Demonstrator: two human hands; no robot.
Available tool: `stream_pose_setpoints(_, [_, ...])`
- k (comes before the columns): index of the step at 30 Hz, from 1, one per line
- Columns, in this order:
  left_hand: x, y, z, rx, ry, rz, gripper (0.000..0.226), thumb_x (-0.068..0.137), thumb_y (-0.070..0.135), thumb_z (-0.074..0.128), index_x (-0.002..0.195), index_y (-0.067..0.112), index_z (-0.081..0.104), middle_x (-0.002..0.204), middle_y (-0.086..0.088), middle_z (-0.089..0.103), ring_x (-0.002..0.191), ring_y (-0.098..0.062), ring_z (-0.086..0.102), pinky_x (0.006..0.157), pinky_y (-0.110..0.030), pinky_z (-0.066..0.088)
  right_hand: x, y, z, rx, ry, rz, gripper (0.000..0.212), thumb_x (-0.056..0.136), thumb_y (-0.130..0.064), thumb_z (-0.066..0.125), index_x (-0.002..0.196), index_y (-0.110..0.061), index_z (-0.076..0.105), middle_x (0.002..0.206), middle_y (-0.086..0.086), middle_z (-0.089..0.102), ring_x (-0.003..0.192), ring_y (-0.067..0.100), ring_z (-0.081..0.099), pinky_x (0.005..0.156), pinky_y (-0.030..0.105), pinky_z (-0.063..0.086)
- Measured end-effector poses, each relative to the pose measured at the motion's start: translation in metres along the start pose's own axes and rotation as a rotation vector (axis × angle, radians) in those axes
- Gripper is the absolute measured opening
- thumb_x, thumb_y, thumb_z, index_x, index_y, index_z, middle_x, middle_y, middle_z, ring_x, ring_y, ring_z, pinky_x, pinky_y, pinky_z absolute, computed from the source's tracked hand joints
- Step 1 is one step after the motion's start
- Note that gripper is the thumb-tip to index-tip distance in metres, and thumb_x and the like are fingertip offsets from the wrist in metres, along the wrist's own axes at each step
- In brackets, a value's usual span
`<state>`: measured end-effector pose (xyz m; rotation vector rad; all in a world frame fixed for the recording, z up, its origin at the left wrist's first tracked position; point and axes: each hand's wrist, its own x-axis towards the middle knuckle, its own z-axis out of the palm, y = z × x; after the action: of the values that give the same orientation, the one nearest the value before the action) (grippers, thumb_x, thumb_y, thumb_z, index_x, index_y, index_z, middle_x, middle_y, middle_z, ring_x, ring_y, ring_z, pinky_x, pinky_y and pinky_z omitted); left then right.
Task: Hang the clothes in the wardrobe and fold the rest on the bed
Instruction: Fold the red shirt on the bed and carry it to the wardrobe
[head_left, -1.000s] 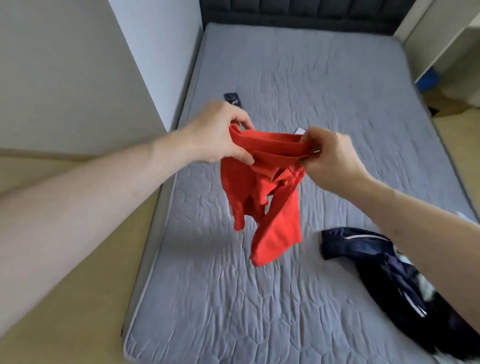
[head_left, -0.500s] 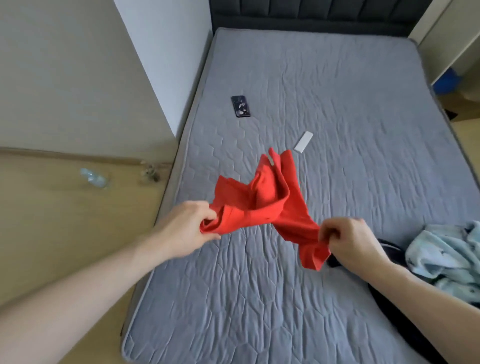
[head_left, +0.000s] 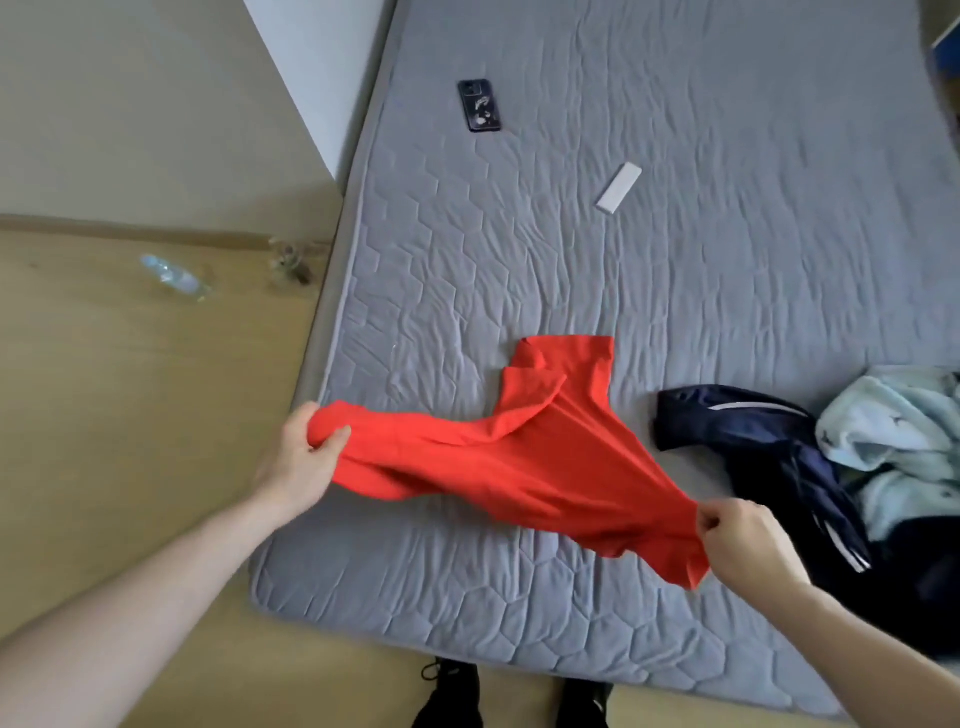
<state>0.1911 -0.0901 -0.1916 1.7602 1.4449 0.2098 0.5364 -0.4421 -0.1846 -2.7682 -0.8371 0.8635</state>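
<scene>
A red garment (head_left: 535, 462) is stretched out low over the near part of the grey quilted bed (head_left: 675, 260), its far end lying on the cover. My left hand (head_left: 301, 457) grips its left end near the bed's left edge. My right hand (head_left: 743, 540) pinches its right end. A dark navy jacket with white stripes (head_left: 769, 467) lies crumpled on the bed to the right. A pale blue garment (head_left: 893, 436) is heaped partly on top of it.
A dark phone (head_left: 479, 105) and a small white flat object (head_left: 618, 187) lie on the bed further back. A clear plastic bottle (head_left: 174, 278) lies on the wooden floor left of the bed. My dark shoes (head_left: 452, 696) stand at the bed's foot.
The red garment went from hanging bunched in the air to being pulled wide and lowered onto the bed. Both hands moved down and apart, still holding its ends.
</scene>
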Motion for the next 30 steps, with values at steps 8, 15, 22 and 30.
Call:
stream_pose_setpoints(8, [-0.002, -0.016, -0.048, 0.424, 0.137, -0.181, 0.036, 0.092, 0.012, 0.067, 0.121, 0.013, 0.046, 0.111, -0.02, 0.066, 0.101, -0.045, 0.064, 0.086, -0.046, 0.048, -0.006, 0.008, -0.008, 0.082, 0.175, 0.078, 0.033, 0.072, 0.009, 0.054, 0.054, -0.019, 0.051, 0.066, 0.002, 0.055, 0.07, 0.033, 0.048, 0.061, 0.035, 0.036])
stream_pose_setpoints(15, [-0.029, -0.057, -0.014, 0.519, -0.109, -0.315, 0.025, 0.091, 0.014, 0.072, 0.112, 0.012, 0.058, 0.106, -0.017, 0.068, 0.102, -0.039, 0.065, 0.088, -0.04, 0.049, -0.013, 0.022, 0.038, -0.064, -0.093, 0.117, 0.035, 0.078, 0.006, 0.053, 0.067, -0.022, 0.07, 0.08, 0.002, 0.065, 0.097, 0.03, 0.055, 0.072, 0.033, 0.047])
stream_pose_setpoints(22, [0.013, -0.04, 0.012, 0.1, 0.044, -0.124, 0.022, 0.084, -0.005, 0.068, 0.073, 0.013, 0.064, 0.072, -0.011, 0.064, 0.064, 0.0, 0.06, 0.067, -0.019, 0.045, 0.004, 0.016, 0.047, 0.141, 0.185, 0.112, 0.027, 0.076, 0.009, 0.05, 0.066, -0.013, 0.063, 0.09, 0.005, 0.062, 0.085, 0.034, 0.055, 0.07, 0.035, 0.04])
stream_pose_setpoints(30, [0.019, -0.07, 0.055, 0.665, -0.052, -0.121, 0.034, 0.08, 0.011, 0.075, 0.112, 0.015, 0.068, 0.127, -0.014, 0.054, 0.12, -0.038, 0.054, 0.106, -0.044, 0.045, 0.03, 0.003, 0.071, -0.202, -0.025, 0.127, 0.045, 0.078, -0.004, 0.063, 0.123, -0.007, 0.062, 0.135, 0.018, 0.044, 0.123, 0.043, 0.041, 0.099, 0.048, 0.046])
